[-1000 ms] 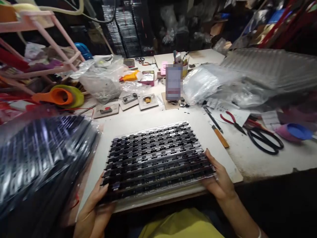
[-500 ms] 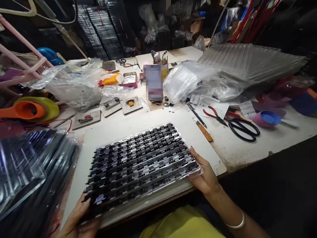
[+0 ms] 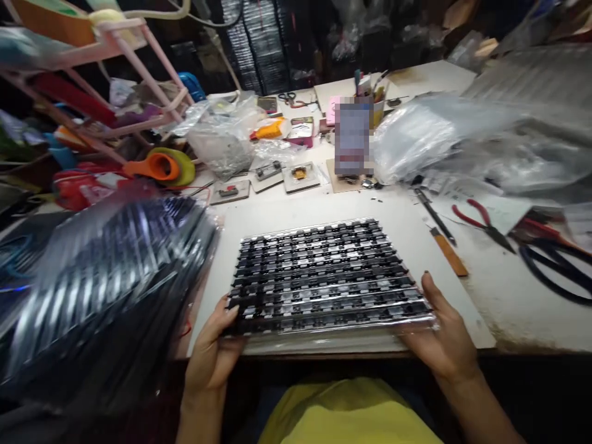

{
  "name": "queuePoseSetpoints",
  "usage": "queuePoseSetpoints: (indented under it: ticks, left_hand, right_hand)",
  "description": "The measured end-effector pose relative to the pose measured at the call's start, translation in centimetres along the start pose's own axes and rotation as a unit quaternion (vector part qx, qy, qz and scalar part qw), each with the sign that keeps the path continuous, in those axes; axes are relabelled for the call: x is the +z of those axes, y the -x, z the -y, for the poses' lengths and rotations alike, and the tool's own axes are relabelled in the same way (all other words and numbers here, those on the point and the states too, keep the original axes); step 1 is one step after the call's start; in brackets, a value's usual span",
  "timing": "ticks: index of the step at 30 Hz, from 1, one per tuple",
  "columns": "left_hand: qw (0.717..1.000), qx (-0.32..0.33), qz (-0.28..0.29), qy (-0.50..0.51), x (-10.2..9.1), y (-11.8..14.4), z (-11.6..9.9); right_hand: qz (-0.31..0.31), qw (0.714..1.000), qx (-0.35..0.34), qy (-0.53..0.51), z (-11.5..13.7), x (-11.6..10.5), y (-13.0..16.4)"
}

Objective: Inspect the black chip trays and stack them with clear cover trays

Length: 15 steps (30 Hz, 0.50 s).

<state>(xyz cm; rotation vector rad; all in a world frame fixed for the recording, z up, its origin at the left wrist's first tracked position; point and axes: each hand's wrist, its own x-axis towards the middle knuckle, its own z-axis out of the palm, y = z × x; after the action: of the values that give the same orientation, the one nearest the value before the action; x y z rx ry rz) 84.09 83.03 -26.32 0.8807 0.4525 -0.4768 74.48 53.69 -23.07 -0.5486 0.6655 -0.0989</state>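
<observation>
A clear plastic tray (image 3: 324,330) filled with rows of small black parts (image 3: 319,277) lies between my hands over a white board (image 3: 208,277). My left hand (image 3: 215,345) grips its near left corner, thumb on top and fingers underneath. At the near right corner my right hand (image 3: 444,333) holds the tray, its thumb up along the side and the other fingers partly hidden below. The parts are blurred, so their kind cannot be made out.
Left is a pile of filled trays (image 3: 115,277). Pliers (image 3: 485,225), scissors (image 3: 555,265), a pen (image 3: 435,216) and an orange-handled cutter (image 3: 448,251) lie to the right. Behind are plastic bags (image 3: 416,135), a phone (image 3: 352,135) and small fixtures (image 3: 300,176). A pink rack (image 3: 152,61) stands back left.
The view has swung left, bringing more of the tray pile and rack into sight. The tray, tilted before, now sits squarer to me, and my left hand shows more fully on its corner.
</observation>
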Motion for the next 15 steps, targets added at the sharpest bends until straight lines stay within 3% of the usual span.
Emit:
queuePoseSetpoints:
  ticks: [7,11,15]
  left_hand:
    - [0.998,-0.013,0.049,0.024,-1.0,0.6,-0.1]
    - [0.993,-0.012,0.099,0.07,-1.2,1.2,0.4]
    - [0.99,0.014,0.125,0.055,-0.8,1.5,0.8]
  right_hand:
    - [-0.134,0.99,-0.046,0.006,-0.1,0.4,0.0]
    - [-0.116,0.986,-0.123,0.013,-0.7,0.7,0.3]
    - [-0.109,0.982,-0.148,0.038,-1.1,0.7,0.2]
